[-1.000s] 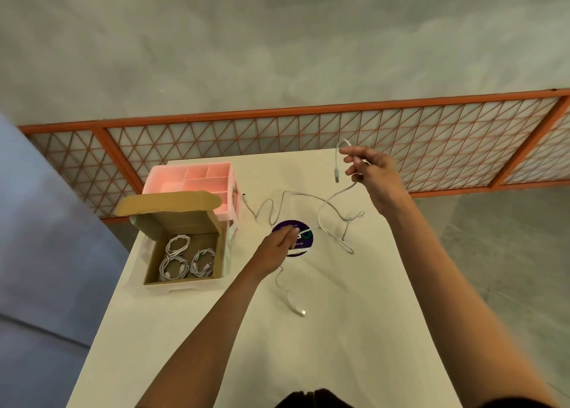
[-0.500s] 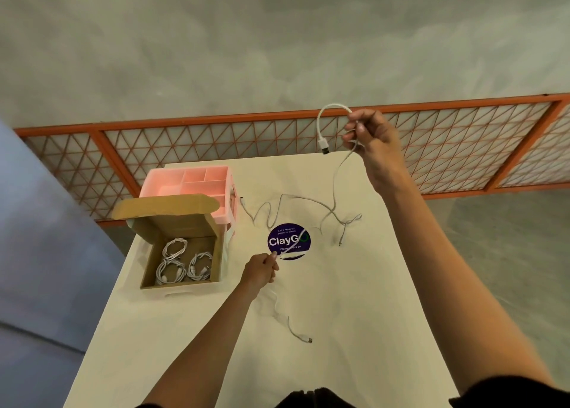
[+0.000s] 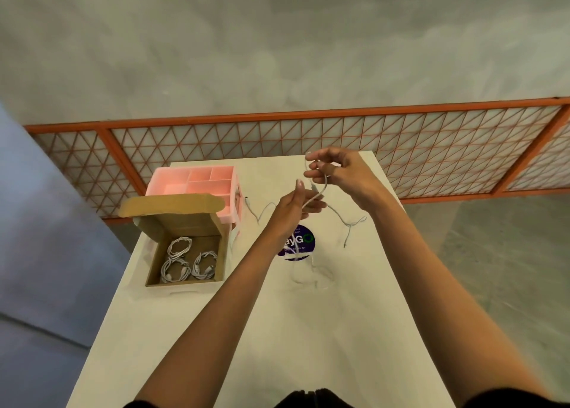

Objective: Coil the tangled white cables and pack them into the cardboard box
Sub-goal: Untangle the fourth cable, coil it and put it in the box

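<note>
Both hands are up above the white table (image 3: 277, 339), so the slack hangs free while a loop is shaped. The right hand (image 3: 342, 176) has its fingers curled, pinching the top of the white cable (image 3: 317, 195). Just below, the left hand (image 3: 293, 213) seems to pinch the same strand between thumb and fingers, index finger straight up. The rest trails down tangled around the purple sticker (image 3: 300, 244). The cardboard box (image 3: 185, 282) sits open at the left edge with three coiled cables (image 3: 175, 273) inside. The pink organiser (image 3: 197, 182) touching it behind looks empty.
</note>
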Available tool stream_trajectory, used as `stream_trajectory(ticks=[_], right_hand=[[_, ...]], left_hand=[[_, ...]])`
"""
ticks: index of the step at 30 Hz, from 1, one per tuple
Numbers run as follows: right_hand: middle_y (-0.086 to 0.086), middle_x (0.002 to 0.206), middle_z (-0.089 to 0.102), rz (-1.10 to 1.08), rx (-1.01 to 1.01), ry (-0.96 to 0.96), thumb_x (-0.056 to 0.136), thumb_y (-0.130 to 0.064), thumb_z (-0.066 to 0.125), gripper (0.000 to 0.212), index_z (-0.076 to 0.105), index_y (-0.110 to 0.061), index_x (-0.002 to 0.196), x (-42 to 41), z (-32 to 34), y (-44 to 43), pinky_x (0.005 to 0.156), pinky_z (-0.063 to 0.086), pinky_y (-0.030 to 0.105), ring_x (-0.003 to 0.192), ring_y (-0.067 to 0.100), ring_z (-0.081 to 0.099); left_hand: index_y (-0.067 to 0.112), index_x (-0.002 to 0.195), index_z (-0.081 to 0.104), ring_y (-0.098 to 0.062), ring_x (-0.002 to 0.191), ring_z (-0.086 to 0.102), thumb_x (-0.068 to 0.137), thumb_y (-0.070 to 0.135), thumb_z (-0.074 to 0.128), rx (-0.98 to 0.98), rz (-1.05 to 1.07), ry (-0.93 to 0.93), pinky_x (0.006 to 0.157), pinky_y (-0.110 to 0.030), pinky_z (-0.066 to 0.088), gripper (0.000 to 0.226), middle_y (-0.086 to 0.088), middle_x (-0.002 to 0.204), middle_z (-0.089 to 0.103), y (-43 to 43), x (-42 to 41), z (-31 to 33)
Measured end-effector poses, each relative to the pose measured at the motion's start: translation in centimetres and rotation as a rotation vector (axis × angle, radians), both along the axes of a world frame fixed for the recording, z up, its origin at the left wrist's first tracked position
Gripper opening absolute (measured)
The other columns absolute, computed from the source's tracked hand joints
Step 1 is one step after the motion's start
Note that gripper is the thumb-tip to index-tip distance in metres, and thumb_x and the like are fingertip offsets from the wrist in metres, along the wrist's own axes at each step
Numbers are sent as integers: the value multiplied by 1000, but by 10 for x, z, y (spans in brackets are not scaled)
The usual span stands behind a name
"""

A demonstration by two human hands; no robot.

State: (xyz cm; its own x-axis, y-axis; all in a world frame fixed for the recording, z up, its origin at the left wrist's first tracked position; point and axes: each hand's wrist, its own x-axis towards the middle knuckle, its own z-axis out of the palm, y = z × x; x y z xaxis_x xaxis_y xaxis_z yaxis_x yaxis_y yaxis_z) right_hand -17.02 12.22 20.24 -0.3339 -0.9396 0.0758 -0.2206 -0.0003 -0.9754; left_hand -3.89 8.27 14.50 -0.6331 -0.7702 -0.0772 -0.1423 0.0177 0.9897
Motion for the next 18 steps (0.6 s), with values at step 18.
stream_trajectory(ticks=[18], right_hand=[[3,91,72,171,106,4,97,-10,52,20,64,-12,113,-9,-3,9,57,41,18,59,5,55]], left_hand=[[12,116,53,-13,105,58,102,43,25,-132,165,9,91,-28,40,44,-1,107,64,-9,6,1]])
